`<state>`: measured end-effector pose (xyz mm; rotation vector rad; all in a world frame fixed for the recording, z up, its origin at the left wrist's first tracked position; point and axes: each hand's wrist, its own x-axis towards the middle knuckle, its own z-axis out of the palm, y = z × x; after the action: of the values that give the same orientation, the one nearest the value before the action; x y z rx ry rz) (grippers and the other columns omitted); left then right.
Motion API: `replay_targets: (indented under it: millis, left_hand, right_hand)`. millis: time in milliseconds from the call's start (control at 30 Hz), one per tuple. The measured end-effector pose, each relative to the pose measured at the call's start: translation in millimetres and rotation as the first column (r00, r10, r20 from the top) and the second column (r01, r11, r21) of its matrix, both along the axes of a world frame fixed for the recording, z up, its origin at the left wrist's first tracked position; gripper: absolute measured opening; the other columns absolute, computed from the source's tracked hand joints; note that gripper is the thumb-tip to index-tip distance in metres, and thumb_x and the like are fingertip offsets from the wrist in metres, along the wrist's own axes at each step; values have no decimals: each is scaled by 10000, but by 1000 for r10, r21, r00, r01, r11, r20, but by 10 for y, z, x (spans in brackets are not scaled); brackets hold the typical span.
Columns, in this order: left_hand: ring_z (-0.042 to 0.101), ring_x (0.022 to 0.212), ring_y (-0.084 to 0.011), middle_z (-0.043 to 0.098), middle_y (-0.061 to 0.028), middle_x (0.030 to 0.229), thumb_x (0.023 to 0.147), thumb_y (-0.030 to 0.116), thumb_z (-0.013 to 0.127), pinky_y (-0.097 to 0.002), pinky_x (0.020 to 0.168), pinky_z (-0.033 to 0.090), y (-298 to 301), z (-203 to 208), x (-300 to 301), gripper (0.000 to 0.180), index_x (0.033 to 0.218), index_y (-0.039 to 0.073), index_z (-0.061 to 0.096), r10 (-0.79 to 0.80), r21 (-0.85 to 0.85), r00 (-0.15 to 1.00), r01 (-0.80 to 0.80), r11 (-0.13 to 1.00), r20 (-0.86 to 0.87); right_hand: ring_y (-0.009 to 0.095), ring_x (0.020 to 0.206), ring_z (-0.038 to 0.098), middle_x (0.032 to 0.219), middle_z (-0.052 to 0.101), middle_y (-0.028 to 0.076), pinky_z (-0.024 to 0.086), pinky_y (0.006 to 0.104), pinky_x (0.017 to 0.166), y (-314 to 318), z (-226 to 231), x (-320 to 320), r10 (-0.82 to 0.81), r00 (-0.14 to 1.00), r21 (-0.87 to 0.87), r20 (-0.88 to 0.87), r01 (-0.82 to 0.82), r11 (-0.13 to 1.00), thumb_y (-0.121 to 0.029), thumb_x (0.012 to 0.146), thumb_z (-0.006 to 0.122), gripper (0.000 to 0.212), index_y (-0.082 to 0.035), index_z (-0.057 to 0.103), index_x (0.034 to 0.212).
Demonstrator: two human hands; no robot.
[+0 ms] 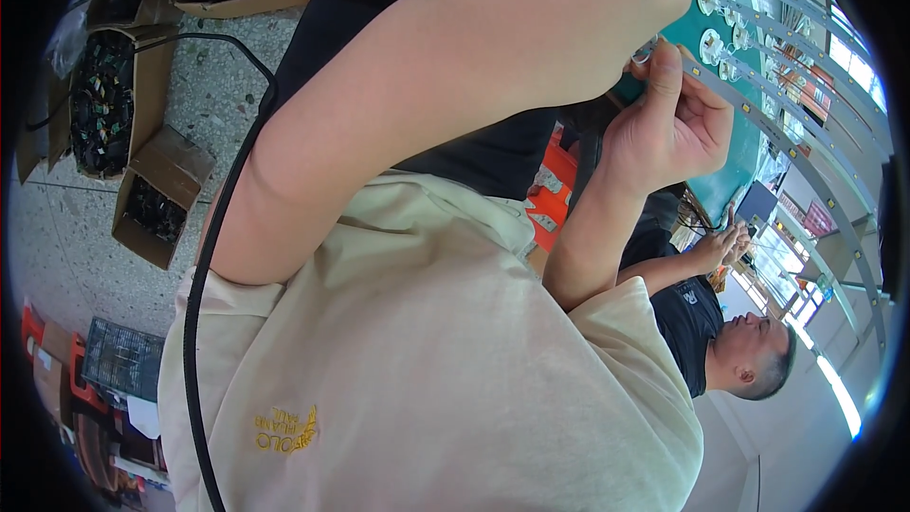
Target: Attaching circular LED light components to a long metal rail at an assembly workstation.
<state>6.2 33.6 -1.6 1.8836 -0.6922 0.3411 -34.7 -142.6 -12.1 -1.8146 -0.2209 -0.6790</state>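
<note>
My left hand (pixel 578 14) reaches across the top of the view with its back toward me. Its fingers are hidden, close beside the fingertips of my right hand. My right hand (pixel 671 133) is closed, thumb against bent fingers, pinching the end of a thin grey LED strip (pixel 770 129) dotted with small yellow squares. From there the strip runs off in a curve to the right. A small shiny, ring-like piece (pixel 644 53) shows between the two hands; what it is I cannot make out. Round white discs (pixel 711 45) stand by more strips just beyond.
A green tabletop (pixel 701 14) lies under the strips. At the right a co-worker in a dark shirt (pixel 684 322) has both hands together. Cardboard boxes (pixel 156 194) of dark parts stand on the speckled floor. A black cable (pixel 201 322) hangs along my left side; red stools (pixel 550 204) stand beyond.
</note>
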Motion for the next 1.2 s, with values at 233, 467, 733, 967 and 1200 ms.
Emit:
replay_targets:
  millis: [233,467,733,967,1200]
  left_hand:
    - [628,734,-383,624,-201,685,741,74,659,-439,662,515,1,23,11,95,693,4,617,-10,9,1000,10,1000,-27]
    - [638,744,-382,628,-201,694,752,86,663,-435,672,521,7,53,21,100,704,6,630,-24,65,998,27,998,-53]
    - [632,757,-392,631,-215,724,754,86,664,-445,676,517,24,70,16,105,705,-1,632,-15,42,996,19,999,-85]
    - [653,724,-386,641,-210,694,729,60,655,-435,652,529,36,93,65,81,680,-3,640,-55,94,993,65,993,-104]
    - [661,719,-385,642,-214,681,712,59,666,-425,648,538,26,97,48,69,678,0,658,-13,67,993,21,998,-115]
  right_hand:
    - [159,669,687,866,718,203,576,249,627,-1,7,5,9,1000,-15,5,-9,1000,68,813,764,154,64,623,874]
    - [178,668,687,838,707,194,587,282,635,-10,52,26,34,999,-69,-40,-37,997,85,845,719,120,52,604,858]
    - [162,660,675,853,713,192,560,253,613,-1,139,66,40,996,-170,-82,-54,984,81,836,730,122,55,614,864]
    - [109,582,631,838,712,183,499,199,511,22,155,33,73,988,-67,-133,-83,994,93,809,752,146,63,612,839]
    - [123,524,586,822,703,209,440,209,479,8,137,54,114,986,-100,-124,-126,987,114,848,692,113,47,601,842]
